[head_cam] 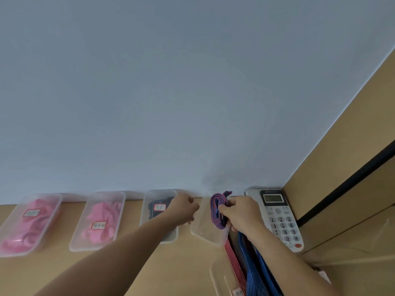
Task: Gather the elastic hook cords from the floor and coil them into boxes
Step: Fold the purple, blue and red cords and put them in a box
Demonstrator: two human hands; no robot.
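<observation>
The purple cord (215, 210), coiled into a flat loop, stands on edge over the clear box (203, 230) at about 5 o'clock on the desk (132, 263), with the right hand (241, 212) fingers clamped round its turns. The left hand (183, 208) curls at the box's 9 o'clock rim; I cannot tell whether it pinches it. The cord looks light, soft and springy, likely to uncoil, so it is best held across all turns together.
</observation>
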